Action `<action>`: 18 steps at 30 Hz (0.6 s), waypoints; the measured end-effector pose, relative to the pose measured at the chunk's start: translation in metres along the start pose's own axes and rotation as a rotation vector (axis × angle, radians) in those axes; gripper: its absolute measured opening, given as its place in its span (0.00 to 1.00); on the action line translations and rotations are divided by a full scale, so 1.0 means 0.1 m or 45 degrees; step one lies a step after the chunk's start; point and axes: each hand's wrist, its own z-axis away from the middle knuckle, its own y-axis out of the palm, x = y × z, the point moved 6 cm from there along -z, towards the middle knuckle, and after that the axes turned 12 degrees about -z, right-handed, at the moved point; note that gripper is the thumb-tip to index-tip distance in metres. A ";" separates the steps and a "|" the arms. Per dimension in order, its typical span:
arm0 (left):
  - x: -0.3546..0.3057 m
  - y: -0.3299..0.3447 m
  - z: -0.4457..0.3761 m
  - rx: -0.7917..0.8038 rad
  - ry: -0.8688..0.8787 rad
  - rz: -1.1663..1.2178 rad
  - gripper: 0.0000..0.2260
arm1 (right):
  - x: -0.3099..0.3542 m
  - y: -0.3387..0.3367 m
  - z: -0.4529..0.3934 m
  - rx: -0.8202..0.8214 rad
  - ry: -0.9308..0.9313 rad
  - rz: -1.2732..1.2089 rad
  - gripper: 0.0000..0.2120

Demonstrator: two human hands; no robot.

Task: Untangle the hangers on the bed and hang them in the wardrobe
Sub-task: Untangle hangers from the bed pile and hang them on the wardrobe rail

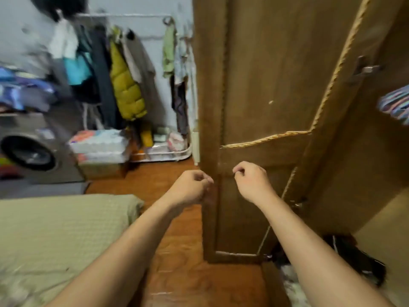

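Nearest to me, both forearms reach forward over the wooden floor (177, 251). My left hand (191, 185) has its fingers curled in loosely and my right hand (252, 180) is curled the same way; neither holds anything that I can see. Down and to the left of my left hand lies the bed (55, 229), covered by a pale quilted spread, and on the part in view I see no hangers. Either they lie out of frame or I cannot make them out.

Just beyond both hands stands the open wardrobe door (265, 96), with the wardrobe interior (365, 162) to the right of my right hand and some striped fabric (396, 105) hanging high inside. Far off to the left are a washing machine (28, 151) and a clothes rack (124, 63) hung with garments.

I judge hangers to be light and stiff, their hooks prone to snagging one another. I would take hold at the neck below the hook and tease one free at a time.
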 end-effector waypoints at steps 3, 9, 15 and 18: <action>0.85 -0.74 0.65 -0.200 -0.217 0.132 0.06 | 0.66 1.02 0.19 0.263 -0.163 0.033 0.11; 2.51 -1.98 2.47 -0.617 -0.587 0.371 0.06 | 2.10 3.24 1.27 0.851 -0.417 0.077 0.12; 4.06 -2.35 4.21 -0.923 -0.891 0.647 0.04 | 2.76 5.04 2.90 1.331 -0.605 0.121 0.07; 4.63 -2.36 4.80 -1.041 -1.023 0.765 0.05 | 2.79 5.61 3.46 1.486 -0.666 0.209 0.07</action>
